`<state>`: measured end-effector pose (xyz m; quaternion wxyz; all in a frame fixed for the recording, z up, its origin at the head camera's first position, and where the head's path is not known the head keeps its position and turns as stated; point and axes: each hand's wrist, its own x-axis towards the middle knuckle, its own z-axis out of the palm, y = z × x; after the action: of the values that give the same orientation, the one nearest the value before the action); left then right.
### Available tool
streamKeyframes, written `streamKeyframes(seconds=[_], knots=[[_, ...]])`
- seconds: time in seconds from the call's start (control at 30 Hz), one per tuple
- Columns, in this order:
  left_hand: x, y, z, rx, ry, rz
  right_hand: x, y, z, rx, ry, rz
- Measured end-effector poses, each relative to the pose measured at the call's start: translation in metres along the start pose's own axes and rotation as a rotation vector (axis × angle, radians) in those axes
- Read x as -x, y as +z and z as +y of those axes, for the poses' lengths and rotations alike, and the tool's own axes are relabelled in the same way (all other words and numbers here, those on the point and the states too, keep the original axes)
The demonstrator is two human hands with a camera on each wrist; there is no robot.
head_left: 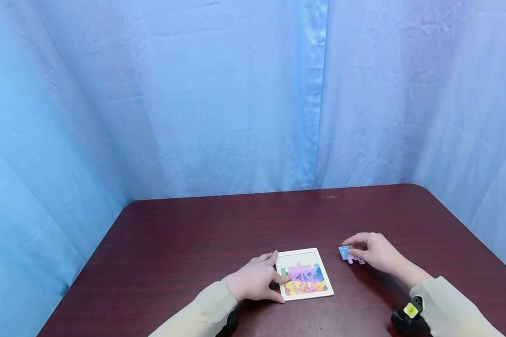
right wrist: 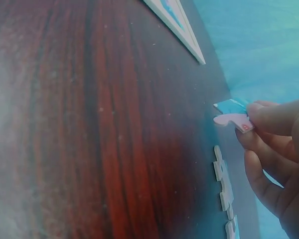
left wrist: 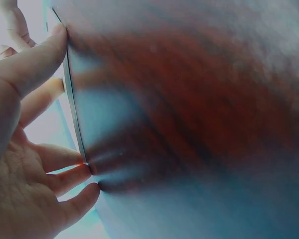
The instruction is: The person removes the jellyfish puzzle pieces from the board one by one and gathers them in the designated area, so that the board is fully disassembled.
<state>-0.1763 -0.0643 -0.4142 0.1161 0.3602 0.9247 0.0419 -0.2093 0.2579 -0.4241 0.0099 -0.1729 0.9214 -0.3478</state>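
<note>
Puzzle piece (right wrist: pixel 237 120) pinched in right hand (head_left: pixel 377 252); left hand (head_left: pixel 257 280), spread out, touches frame (head_left: pixel 323 271).

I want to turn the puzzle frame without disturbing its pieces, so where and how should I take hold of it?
I'd pinch the puzzle frame by its right rim, coming in low from the right: it lies flat, that rim is bare, and the left hand is on the left side. Pressing inside might shift the pieces.

The puzzle frame (head_left: pixel 297 259) lies on the table (head_left: pixel 194 234), left of loose puzzle pieces (right wrist: pixel 225 184); assembled pieces (head_left: pixel 305 279) sit inside it; curtains (head_left: pixel 219 93) hang behind.
</note>
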Motion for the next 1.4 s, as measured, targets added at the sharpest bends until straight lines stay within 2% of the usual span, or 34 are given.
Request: streamKeyframes(seconds=[0.27, 0.5, 0.67, 0.97, 1.4], knots=[[-0.001, 0.001, -0.001, 0.006, 0.001, 0.000, 0.002, 0.003, 0.004, 0.113, -0.063, 0.040], [-0.002, 0.003, -0.001, -0.044, 0.012, 0.030, 0.003, 0.006, 0.005, 0.192, -0.080, 0.054], [-0.002, 0.005, -0.002, -0.052, 0.015, 0.038, 0.004, 0.008, 0.006, 0.222, -0.069, 0.025], [-0.002, 0.005, -0.002, -0.035, 0.009, 0.024, 0.003, 0.009, 0.005, 0.271, -0.076, 0.031], [-0.001, 0.004, -0.001, -0.039, 0.015, 0.032, 0.002, 0.014, 0.008, 0.365, -0.125, 0.081]])
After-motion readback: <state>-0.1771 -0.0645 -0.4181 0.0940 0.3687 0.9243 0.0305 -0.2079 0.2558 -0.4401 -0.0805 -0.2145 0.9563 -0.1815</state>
